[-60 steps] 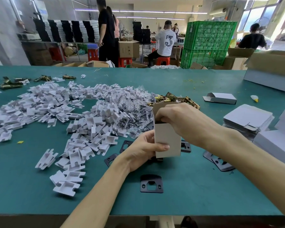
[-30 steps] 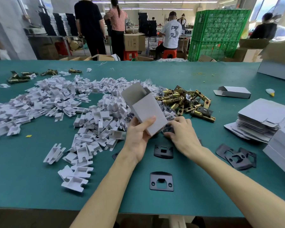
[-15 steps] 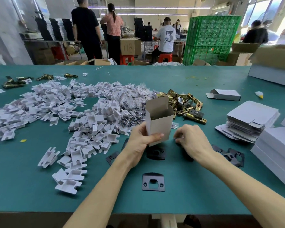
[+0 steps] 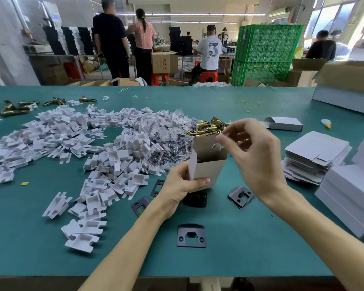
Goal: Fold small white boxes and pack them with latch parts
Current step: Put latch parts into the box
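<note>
My left hand (image 4: pixel 177 187) grips a small white box (image 4: pixel 208 171) by its lower part and holds it upright, with the top flaps open. Just over the open mouth, my right hand (image 4: pixel 254 152) pinches a small clear packet (image 4: pixel 215 144) between thumb and fingertips. Brass latch bolts (image 4: pixel 206 128) lie in a heap behind the box. Black strike plates lie on the green table (image 4: pixel 261 248), one in front of me (image 4: pixel 191 236) and one under my right wrist (image 4: pixel 241 196). The inside of the box is hidden.
A wide pile of white plastic inserts (image 4: pixel 114 156) and clear screw packets (image 4: pixel 172 139) covers the left and middle. Flat box blanks (image 4: pixel 315 156) and stacked folded boxes (image 4: pixel 349 198) sit at the right, a single box (image 4: pixel 284 123) behind them. People work in the background.
My right hand has risen from the table beside the box to above its open top, now pinching a small packet. My left hand still holds the box upright.
</note>
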